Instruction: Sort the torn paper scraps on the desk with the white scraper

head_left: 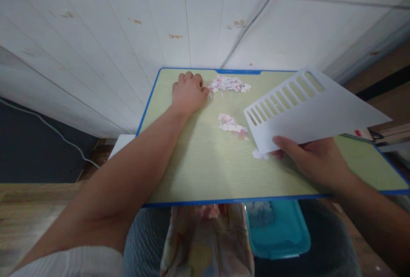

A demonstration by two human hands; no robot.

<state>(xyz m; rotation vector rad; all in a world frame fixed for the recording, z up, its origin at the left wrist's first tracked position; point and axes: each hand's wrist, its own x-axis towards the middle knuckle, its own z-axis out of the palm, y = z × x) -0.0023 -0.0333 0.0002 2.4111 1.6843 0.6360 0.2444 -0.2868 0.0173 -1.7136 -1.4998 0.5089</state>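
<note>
My left hand (pixel 188 93) rests on the far left part of a pale yellow-green board (pixel 192 157) with a blue rim. Its fingers are curled, and whatever they hold, if anything, is hidden. Right beside its thumb lies a pile of small white and pink paper scraps (pixel 229 84). My right hand (pixel 315 159) grips a white sheet (pixel 307 115) by its near edge, thumb on top. A row of oblong slots of growing width runs along the sheet's far-left side. A second cluster of scraps (pixel 231 125) lies mid-board; a few pale scraps (pixel 260 154) show by the sheet's near corner.
Below the board's near edge, a teal plastic bin (pixel 278 247) with pale bits inside stands beside a patterned bag or cloth (pixel 205 243) between my legs. A white panelled wall (pixel 160 25) with a cable (pixel 256 16) rises behind. Dark items lie past the right edge.
</note>
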